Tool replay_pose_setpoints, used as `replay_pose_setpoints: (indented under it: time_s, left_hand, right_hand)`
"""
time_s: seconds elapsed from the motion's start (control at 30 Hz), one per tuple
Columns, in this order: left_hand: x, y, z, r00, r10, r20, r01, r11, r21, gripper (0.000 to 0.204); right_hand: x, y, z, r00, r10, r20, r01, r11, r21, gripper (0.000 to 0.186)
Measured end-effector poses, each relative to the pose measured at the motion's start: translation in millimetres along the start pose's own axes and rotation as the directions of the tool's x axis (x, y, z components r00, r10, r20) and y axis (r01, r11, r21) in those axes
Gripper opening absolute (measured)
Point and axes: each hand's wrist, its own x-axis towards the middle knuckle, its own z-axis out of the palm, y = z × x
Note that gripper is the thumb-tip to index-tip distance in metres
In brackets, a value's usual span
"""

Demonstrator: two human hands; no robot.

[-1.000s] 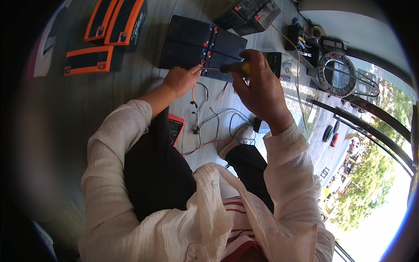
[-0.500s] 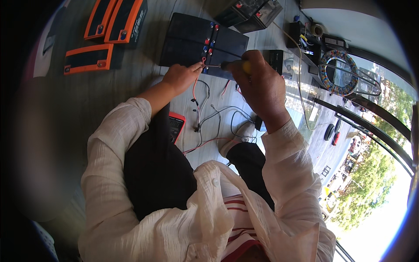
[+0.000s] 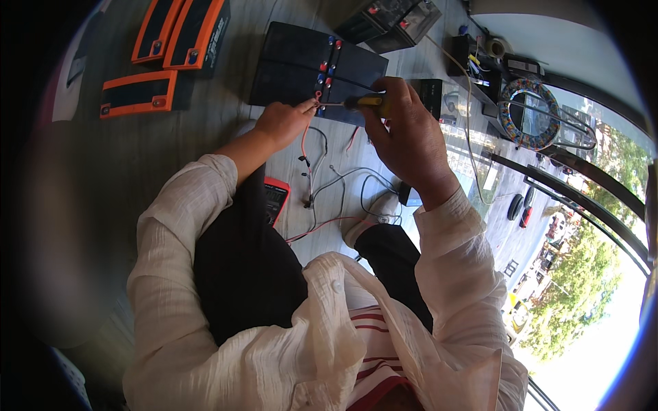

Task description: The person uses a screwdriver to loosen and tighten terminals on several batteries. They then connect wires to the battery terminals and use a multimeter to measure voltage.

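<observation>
My right hand is closed round the yellow-and-black handle of a screwdriver. Its shaft points left, and the tip meets the near terminals of a group of black batteries. At that spot the fingertips of my left hand pinch the end of a red wire, steadying it by the terminal; the exact contact is too small to make out. Red and blue terminal caps run in a line across the batteries. Below my left hand, a red multimeter lies partly hidden by my leg.
Several orange-and-black batteries stand at the far left. More dark batteries sit at the back. Loose black cables trail over the floor between my feet. To the right are a coiled multicoloured ring and a glass door frame.
The fingers of my right hand have shifted round the screwdriver, so more of its yellow handle shows. My left hand keeps its pinch in nearly the same place.
</observation>
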Motion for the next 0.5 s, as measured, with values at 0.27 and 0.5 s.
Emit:
replay_pose_setpoints:
  time_s: [0.27, 0.5]
  left_hand:
    - [0, 0, 0, 1.000, 0.003, -0.015, -0.003, 1.000, -0.009, 0.034]
    - [-2, 0, 0, 1.000, 0.001, -0.017, -0.001, 1.000, 0.005, 0.033]
  right_hand:
    - [3, 2, -2, 0.998, 0.069, 0.004, -0.068, 0.996, -0.060, 0.041]
    - [5, -4, -8, 0.993, 0.107, 0.049, -0.094, 0.970, -0.223, 0.042]
